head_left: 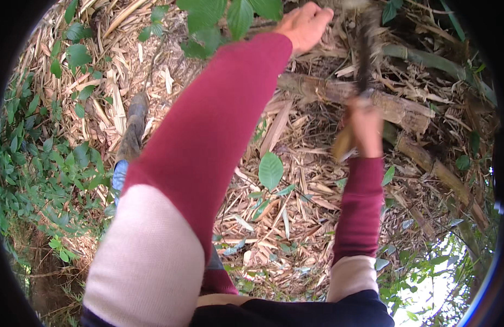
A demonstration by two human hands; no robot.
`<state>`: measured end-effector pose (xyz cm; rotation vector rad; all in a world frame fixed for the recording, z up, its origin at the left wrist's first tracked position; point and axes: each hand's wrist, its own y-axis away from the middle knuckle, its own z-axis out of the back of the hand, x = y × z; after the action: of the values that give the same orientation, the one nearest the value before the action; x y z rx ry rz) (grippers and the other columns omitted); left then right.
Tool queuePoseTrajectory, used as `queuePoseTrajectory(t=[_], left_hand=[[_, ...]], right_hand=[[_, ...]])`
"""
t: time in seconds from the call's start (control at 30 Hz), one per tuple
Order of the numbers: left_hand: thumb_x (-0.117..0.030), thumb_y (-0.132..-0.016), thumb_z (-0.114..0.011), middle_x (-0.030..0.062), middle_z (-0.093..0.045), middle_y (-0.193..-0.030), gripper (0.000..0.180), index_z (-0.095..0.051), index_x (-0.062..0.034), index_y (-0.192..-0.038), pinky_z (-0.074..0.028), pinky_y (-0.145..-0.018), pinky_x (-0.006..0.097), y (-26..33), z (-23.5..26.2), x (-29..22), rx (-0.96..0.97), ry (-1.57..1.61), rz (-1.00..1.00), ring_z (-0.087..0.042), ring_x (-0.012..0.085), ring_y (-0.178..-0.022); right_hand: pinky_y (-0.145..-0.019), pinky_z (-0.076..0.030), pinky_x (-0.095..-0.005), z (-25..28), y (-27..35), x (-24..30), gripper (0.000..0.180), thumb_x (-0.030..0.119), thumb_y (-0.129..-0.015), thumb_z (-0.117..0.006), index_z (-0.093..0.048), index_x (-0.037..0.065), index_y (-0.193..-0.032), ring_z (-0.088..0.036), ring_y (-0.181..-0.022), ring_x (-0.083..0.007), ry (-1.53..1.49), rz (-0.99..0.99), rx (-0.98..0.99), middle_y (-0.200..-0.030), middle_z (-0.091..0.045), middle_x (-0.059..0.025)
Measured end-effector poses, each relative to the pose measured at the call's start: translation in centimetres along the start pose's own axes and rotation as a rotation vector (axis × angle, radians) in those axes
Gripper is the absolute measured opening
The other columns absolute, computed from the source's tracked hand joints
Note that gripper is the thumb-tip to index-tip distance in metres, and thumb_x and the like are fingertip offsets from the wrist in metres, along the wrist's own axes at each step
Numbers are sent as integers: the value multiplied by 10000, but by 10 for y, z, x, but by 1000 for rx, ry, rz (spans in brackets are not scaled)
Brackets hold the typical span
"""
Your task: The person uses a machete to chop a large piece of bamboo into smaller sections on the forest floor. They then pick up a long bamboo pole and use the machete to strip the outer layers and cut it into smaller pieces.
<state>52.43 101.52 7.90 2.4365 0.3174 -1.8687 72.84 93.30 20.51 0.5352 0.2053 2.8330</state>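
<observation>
Across the cut log (402, 107), gripping a long dark blade (365, 54), blurred, with the right hand (366, 128), wrapped tight at the near side of that log. Beyond the log's left part, holding out the left hand (308, 27), fingers loosely bent; hard to tell whether touching anything. Past the log on the right, a green stalk (432, 62). On the log's near side, a broad-leaved seedling (270, 170) among scattered wood chips (304, 204).

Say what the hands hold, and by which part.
The right hand grips a dark-bladed tool by its near end; whether the left hand holds anything cannot be told.
</observation>
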Motion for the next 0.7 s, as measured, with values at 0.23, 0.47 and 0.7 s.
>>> queuePoseTrajectory(t=[0.23,0.47,0.7], left_hand=[[-524,-1030,-369,192,-603,-1047,544,-563,-18,-1082,-424,-920,419,-1,4,5,106,225,34,-580,308,-1020],[-550,-1030,-354,185,-604,-1054,572,-568,-23,-1091,-418,-932,411,0,10,1,124,84,53,-573,300,-1031],[-571,-1031,-338,179,-604,-1061,597,-574,-27,-1099,-413,-943,405,2,8,3,133,155,116,-566,296,-1039]], right_hand=[[-685,-531,-376,-18,7,39,302,248,-874,-651,-596,-47,-909,-651,-673,-260,44,644,-749,-700,-660,-170],[-614,-565,-415,-114,-27,-174,396,146,-823,-680,-588,-107,-1113,-673,-602,-277,-27,-292,0,-718,-676,-204],[-579,-489,-295,72,3,76,307,278,-981,-540,-702,37,-879,-614,-609,-138,434,459,-478,-726,-636,-71]])
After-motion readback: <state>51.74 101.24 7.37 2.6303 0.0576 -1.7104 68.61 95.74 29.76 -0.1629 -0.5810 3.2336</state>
